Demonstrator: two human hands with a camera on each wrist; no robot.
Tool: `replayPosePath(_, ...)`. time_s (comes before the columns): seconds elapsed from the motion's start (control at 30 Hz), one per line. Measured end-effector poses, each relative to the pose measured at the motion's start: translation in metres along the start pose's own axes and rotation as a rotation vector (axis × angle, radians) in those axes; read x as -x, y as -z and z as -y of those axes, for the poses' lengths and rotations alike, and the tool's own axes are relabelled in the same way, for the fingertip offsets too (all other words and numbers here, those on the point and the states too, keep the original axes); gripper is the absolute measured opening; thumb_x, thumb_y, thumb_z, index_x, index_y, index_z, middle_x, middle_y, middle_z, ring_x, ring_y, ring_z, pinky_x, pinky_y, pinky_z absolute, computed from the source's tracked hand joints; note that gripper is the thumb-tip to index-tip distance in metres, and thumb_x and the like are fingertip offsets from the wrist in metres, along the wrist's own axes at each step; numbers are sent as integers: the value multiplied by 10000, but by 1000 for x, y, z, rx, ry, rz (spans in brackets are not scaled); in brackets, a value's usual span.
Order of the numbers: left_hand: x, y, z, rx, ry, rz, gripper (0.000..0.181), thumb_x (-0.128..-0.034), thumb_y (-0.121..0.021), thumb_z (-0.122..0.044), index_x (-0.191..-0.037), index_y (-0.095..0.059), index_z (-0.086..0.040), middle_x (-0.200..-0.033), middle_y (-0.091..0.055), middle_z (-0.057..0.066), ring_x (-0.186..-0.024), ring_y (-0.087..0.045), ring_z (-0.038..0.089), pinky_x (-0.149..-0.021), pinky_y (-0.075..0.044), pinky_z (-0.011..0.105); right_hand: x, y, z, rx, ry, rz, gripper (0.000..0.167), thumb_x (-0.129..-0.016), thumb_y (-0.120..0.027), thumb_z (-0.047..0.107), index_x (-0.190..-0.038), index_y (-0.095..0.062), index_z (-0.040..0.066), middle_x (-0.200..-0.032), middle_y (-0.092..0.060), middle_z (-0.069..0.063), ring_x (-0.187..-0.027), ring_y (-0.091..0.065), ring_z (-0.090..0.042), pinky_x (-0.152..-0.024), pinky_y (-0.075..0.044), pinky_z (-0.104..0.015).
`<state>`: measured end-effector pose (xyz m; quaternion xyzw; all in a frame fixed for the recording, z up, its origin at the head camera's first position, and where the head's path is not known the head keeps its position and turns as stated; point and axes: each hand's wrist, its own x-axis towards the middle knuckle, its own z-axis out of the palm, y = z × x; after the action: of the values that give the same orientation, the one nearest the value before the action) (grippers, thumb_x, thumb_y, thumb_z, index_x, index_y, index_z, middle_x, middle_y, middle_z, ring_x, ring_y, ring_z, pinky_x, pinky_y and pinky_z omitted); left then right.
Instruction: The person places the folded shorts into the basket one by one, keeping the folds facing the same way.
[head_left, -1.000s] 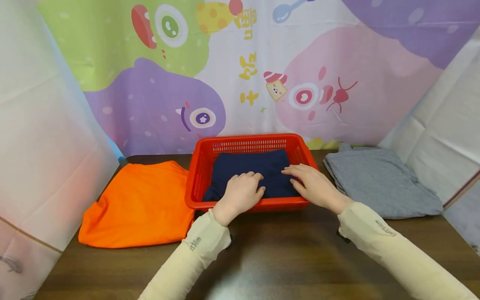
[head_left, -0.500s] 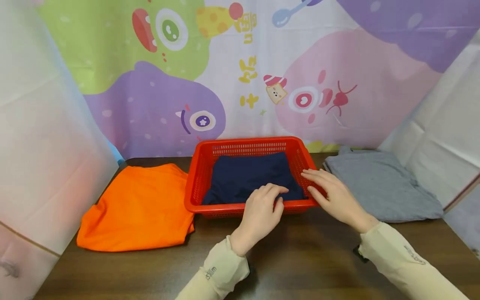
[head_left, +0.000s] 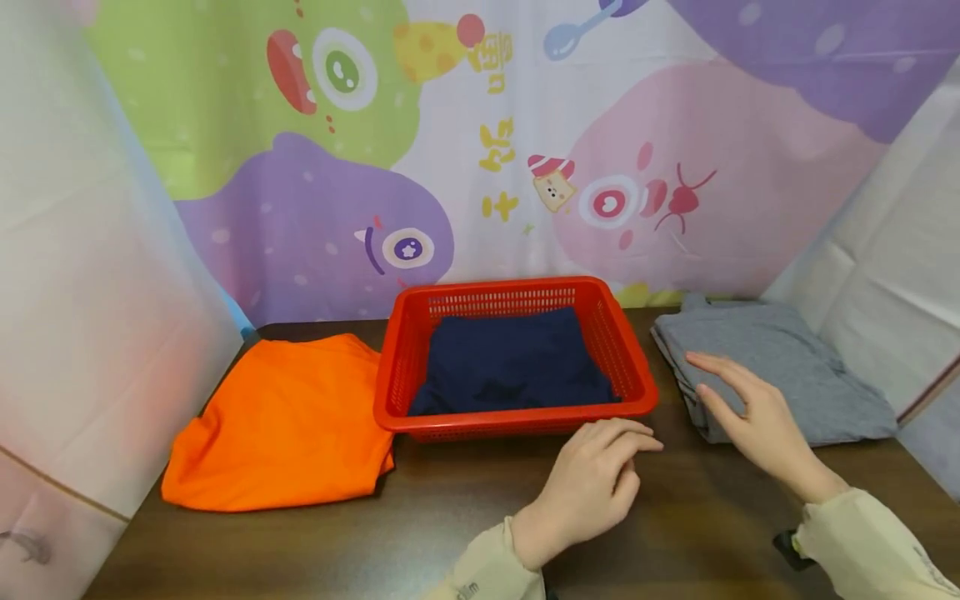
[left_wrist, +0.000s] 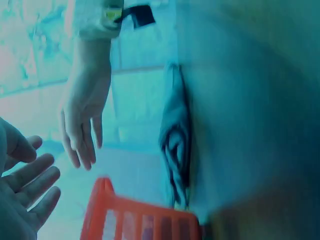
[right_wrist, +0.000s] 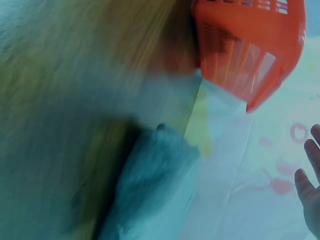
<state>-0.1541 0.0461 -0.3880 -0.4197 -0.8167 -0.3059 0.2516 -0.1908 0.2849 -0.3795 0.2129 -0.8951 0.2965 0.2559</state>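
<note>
Right hand point(head_left: 761, 425) relaxed near grey cloth point(head_left: 802, 362); left hand point(head_left: 588, 479) loose, sleeve point(head_left: 491, 562) reading "lim"

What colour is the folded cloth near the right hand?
Grey; the folded cloth shows best in the head view.

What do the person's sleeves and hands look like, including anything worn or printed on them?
The left sleeve and right sleeve are pale beige, with dark lettering near the left cuff, too small to read surely. A small black object shows at the right cuff. The left hand and right hand wear no gloves.
</note>
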Motion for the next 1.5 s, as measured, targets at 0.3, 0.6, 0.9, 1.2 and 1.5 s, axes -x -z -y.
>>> replayPosePath(0.3,-3,-27,-22,78,20,237,278,-845,-526,-97,-1066,-606,-245,-1054,-567,-139,-923,-515,-31,-818,-360,58,20,23,-16,-5,-179,-69,324,-894,-564,128,-1215,-580,166,-1177,-517,210,-1038,-389,186,-733,-315,-59)
replayPosePath(0.6,-18,-56,-35,113,208,346,228,-837,-552,-153,-1020,-620,-272,-945,-569,-176,-824,-498,-79,-686,-340,15,26,41,-34,24,-314,-97,235,-912,-541,186,-1123,-623,126,-893,-532,361,-793,-480,216,-624,-366,-9)
replayPosePath(0.9,-40,-76,-31,214,426,486,299,-847,-561,-233,-1146,-569,-241,-1075,-557,-139,-910,-520,-48,-709,-369,65,31,56,-58,76,-421,-61,291,-929,-504,258,-1077,-628,39,-790,-483,414,-677,-466,225,-517,-372,-116)
replayPosePath(1.2,-49,-88,-22,440,614,567,562,-839,-597,-307,-1349,-398,-179,-1361,-392,-80,-1227,-398,65,-935,-380,195,43,68,-79,168,-491,-55,328,-957,-391,219,-1107,-608,23,-819,-390,430,-700,-357,257,-499,-350,-163)
replayPosePath(1.5,-50,-109,-25,826,1003,389,726,-772,-661,-282,-1401,-309,-191,-1405,-318,-60,-1270,-348,132,-990,-346,303,47,67,-103,183,-655,76,479,-969,-331,289,-1277,-443,-60,-1190,-497,-323,-987,-512,-377,-691,-411,-396)
